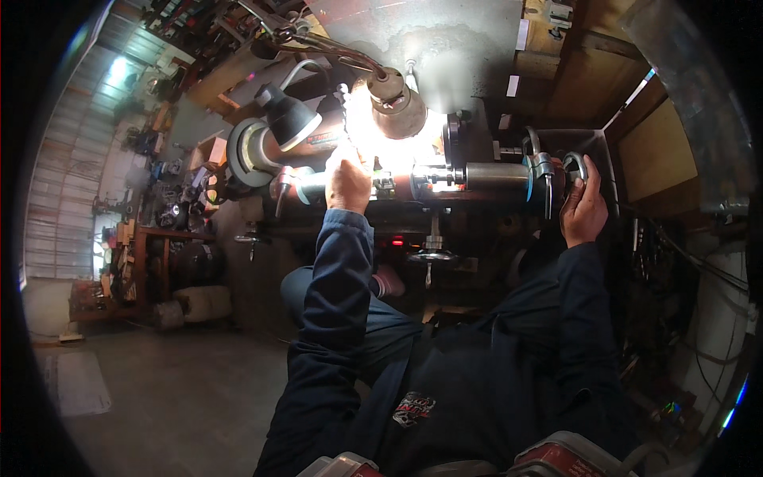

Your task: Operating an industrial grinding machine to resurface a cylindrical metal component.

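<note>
My left hand point(348, 181) is closed like a fist at the middle of a long bench machine, under the bright lamp light. A pale, beaded, hose-like piece point(345, 107) rises just above its knuckles; what the fingers hold is hidden. On the right, my right hand point(583, 208) has its fingers curled on the rim of a small metal handwheel point(575, 165) at the machine's end. Between the hands lies a smooth steel cylinder point(497, 176), next to a clamp lever point(548, 195) pointing down.
A beige lamp point(395, 103) and a black lamp point(288, 118) hang close over the machine. A round grinding wheel point(251, 153) stands at its left end. Below the front edge is another handwheel point(431, 256) with a handle. A cluttered shelf point(171, 230) stands at the left.
</note>
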### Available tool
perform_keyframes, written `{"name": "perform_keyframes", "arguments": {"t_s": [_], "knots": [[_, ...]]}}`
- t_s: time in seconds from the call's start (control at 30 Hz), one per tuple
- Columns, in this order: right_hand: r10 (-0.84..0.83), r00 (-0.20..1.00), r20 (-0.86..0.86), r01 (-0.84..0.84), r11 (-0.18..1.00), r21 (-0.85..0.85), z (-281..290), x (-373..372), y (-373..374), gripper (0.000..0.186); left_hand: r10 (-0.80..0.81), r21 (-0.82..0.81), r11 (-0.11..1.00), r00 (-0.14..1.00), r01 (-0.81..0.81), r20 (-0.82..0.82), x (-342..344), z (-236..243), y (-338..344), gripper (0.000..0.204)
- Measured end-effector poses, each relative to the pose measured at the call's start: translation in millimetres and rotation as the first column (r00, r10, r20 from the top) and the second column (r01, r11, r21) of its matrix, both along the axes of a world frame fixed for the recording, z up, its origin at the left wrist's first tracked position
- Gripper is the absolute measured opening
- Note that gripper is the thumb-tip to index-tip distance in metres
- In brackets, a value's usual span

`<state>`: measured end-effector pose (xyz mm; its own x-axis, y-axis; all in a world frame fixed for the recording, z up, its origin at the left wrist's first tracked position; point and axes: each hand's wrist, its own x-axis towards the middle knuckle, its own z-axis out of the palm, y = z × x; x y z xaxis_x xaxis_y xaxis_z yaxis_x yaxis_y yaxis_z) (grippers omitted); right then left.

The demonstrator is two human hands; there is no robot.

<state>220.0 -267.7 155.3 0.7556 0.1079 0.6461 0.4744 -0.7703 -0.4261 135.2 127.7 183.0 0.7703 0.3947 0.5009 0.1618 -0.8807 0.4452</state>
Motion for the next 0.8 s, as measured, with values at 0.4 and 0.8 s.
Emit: {"name": "perform_keyframes", "arguments": {"t_s": [0.4, 0.8], "knots": [[0.001, 1.0, 0.017, -0.001, 1.0, -0.007, 2.0, 0.0, -0.4, 0.037, -0.054, 0.009, 0.999, 0.996, 0.053, 0.067, -16.5, 19.3, -9.2, 0.023], [0.015, 0.999, 0.046, -0.015, 1.0, 0.001, 0.5, 1.5, -1.3, 0.036, -0.053, -0.094, 0.994, 0.997, 0.057, 0.051, -3.6, 14.2, -0.4, 0.02]]}}
